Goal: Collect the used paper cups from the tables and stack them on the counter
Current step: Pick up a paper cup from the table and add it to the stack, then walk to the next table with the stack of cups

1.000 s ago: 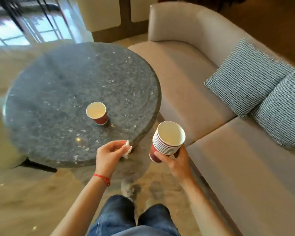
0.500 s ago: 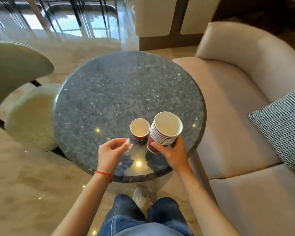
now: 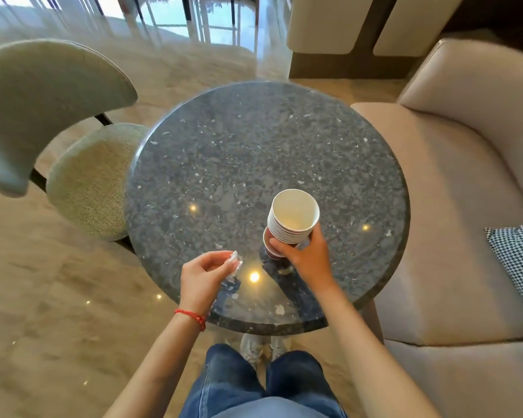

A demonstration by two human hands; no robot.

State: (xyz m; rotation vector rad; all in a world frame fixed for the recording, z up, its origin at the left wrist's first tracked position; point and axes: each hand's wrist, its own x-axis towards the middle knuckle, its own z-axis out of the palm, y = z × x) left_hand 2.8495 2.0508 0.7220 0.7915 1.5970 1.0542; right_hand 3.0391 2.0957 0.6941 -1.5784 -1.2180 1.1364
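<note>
Two hands are seen over the round stone worktop [image 3: 254, 152]. The fingers [image 3: 277, 243] of the right hand [image 3: 307, 257] are curled round a stack of paper cups [image 3: 292, 220], held upright toward the worktop's 4 o'clock edge; the lowest red cup [image 3: 271, 251] appears seated under the stack. A crumpled white tissue [image 3: 235, 260] is pinched by the left hand [image 3: 203, 276] at 6 o'clock. A green chair [image 3: 58, 122] is placed at 9 o'clock, a beige sofa [image 3: 453, 182] at 3 o'clock.
</note>
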